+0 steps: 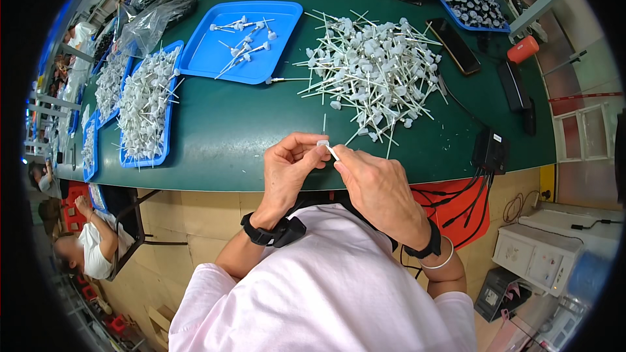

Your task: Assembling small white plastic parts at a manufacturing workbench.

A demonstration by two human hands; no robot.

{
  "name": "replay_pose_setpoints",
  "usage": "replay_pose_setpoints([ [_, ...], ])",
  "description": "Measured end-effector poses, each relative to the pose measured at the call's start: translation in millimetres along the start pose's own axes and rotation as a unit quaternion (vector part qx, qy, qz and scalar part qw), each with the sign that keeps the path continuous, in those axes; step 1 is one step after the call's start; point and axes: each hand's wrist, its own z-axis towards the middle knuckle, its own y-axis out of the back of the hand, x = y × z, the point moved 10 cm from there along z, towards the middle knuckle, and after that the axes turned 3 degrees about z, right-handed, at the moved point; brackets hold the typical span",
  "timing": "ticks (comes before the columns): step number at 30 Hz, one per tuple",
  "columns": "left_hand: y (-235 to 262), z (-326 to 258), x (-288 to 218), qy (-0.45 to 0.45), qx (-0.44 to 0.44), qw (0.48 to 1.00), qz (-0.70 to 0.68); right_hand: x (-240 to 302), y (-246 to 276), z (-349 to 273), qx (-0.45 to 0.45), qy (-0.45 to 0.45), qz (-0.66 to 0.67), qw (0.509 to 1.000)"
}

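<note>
At the table's near edge, my left hand (287,163) pinches a small whitish plastic piece (322,143) between thumb and fingertips. My right hand (378,179) meets it there, its fingers closed on a thin white stick (333,152) that points at the piece. Whether stick and piece are joined, I cannot tell. Beyond my hands lies a big loose heap of white plastic parts (372,72), thin stems with translucent heads. One stemmed part (287,80) lies alone left of the heap. A blue tray (195,58) at the back holds several such parts with darker bits on them.
Blue trays of stemmed parts (147,114) line the left side, near clear plastic bags (163,16). On the right are a phone (453,45), an orange-red cylinder (523,49), a black cabled box (490,150) and a tray of dark-and-white pieces (473,6). Another person (101,244) sits lower left.
</note>
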Motion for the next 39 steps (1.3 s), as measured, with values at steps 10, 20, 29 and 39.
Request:
replay_pose_setpoints([
  [10, 1.6, -1.6, -0.4, -0.01, -0.009, 1.0, 0.016, -1.0, -3.1, 1.0, 0.0, -0.011, 0.0, 1.0],
  [20, 2.3, -6.1, -2.3, -0.018, -0.016, 0.999, 0.046, -4.5, -7.4, 1.9, 0.037, -0.024, 0.005, 0.999],
  [29, 1.5, -7.8, -1.7, -0.016, -0.004, 0.999, 0.052, -2.3, -6.2, 8.1, 0.097, -0.027, 0.002, 0.995],
  [39, 0.4, 0.2, 2.8, 0.078, 0.042, 0.995, -0.039, -5.0, 23.6, 1.4, -0.019, -0.02, 0.003, 1.0],
])
